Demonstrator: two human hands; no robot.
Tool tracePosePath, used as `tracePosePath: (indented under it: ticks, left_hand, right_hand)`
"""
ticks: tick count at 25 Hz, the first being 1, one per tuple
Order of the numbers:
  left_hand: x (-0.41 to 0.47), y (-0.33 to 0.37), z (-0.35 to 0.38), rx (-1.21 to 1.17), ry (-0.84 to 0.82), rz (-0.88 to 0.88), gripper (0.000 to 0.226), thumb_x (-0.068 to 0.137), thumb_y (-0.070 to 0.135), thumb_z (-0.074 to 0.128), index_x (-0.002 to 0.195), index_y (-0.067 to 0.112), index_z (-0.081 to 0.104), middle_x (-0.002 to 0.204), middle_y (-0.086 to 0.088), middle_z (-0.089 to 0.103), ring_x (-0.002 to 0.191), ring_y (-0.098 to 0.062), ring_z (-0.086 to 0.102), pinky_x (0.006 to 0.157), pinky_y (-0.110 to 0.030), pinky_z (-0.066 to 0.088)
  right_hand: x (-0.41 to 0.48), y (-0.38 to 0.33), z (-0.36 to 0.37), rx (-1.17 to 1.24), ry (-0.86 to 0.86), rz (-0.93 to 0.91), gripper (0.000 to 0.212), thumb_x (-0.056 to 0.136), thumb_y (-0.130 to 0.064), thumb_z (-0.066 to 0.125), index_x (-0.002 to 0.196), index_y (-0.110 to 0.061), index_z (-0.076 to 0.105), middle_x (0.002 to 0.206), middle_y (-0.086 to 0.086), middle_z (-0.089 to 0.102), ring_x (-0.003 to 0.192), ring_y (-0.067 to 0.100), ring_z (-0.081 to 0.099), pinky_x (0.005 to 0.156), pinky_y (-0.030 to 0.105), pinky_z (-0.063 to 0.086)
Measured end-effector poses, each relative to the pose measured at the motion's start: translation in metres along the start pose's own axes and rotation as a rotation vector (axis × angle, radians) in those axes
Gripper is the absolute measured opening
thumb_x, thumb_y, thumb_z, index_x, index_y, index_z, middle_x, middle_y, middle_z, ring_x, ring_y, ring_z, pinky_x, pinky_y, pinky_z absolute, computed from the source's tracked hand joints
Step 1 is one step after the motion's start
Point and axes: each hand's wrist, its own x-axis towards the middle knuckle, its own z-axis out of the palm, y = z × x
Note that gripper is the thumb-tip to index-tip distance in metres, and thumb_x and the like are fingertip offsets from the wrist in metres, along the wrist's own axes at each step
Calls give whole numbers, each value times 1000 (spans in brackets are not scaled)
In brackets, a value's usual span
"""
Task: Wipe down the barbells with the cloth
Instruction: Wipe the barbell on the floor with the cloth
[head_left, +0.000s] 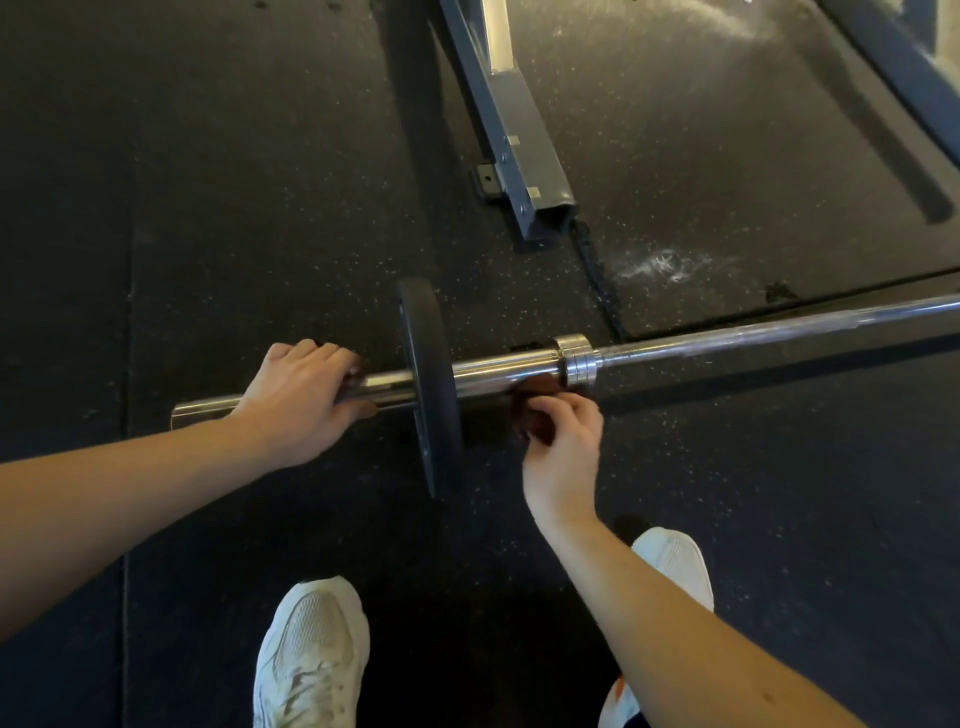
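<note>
A chrome barbell lies across the dark rubber floor, running from the left middle up to the right edge. One black weight plate sits on its sleeve. My left hand grips the sleeve end, left of the plate, fingers curled over the top. My right hand holds a bunched dark reddish-brown cloth against the near side of the sleeve, between the plate and the collar. Most of the cloth is hidden by my fingers.
A grey steel rack foot runs from the top middle down toward the bar, with a black chain trailing from its end. Another dark frame bar crosses the top right. My two white shoes stand just behind the bar.
</note>
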Motion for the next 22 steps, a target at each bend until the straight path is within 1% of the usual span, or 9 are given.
tracePosePath:
  ticks: [3,5,9,10,13,14,16,19,22]
  left_hand:
    - [4,-2,-4,-41,22,11,26,90,60,60,98,35,55,93,16,54,93,-9,50,94,-38,42]
    - [4,-4,-3,-54,37,23,23,91,58,60,94,37,53,91,17,52,91,-9,49,91,-37,40]
    - [4,-8,-1,-59,36,7,21,93,57,58,102,38,54,94,19,52,94,-7,48,97,-37,39]
    - [5,-8,-3,-58,28,12,23,93,58,57,106,39,55,95,20,53,95,-6,48,99,-38,38]
    - [1,-12,-5,-54,3,17,32,94,57,58,121,39,58,104,21,56,104,-6,53,104,-39,34]
    - [-2,-14,-5,-57,2,14,35,94,56,59,124,38,58,105,21,55,107,-6,53,105,-40,34]
    - [-2,-15,-3,-58,-3,17,37,94,55,61,125,36,58,106,21,55,108,-7,53,106,-40,35]
    - [1,-11,-4,-65,-3,19,37,94,54,61,125,34,58,109,19,56,110,-9,54,106,-40,35]
    - [2,-12,-7,-46,-10,21,38,94,56,60,125,34,58,110,17,59,110,-10,55,105,-40,36]
  right_hand:
    - [7,-19,12,185,135,197,33,91,-4,71,119,-21,65,133,-4,51,123,8,51,107,19,40]
    - [12,-32,19,298,121,281,35,89,-7,73,117,-27,62,130,-6,51,116,3,52,102,16,38]
    - [-2,-30,22,332,-224,225,37,86,-11,78,114,-32,66,120,-18,59,107,-8,54,89,8,37]
    - [-1,-28,19,344,-233,253,37,87,-12,77,116,-32,67,119,-18,61,107,-8,55,89,9,38]
    - [5,-22,9,403,69,415,34,89,-14,75,118,-29,67,116,-14,65,107,-2,59,97,21,44]
    - [4,-25,9,412,117,444,32,89,-14,75,117,-28,66,114,-13,66,107,0,60,100,25,46]
    - [3,-34,15,482,6,458,29,89,-12,75,113,-27,67,110,-11,68,104,1,62,100,27,48]
    - [-5,-42,17,490,-339,362,26,88,-9,75,108,-25,70,107,-10,72,103,1,65,102,30,50]
    - [9,-39,-6,268,-336,224,26,89,-9,72,104,-30,68,110,-13,67,106,-1,60,101,28,47]
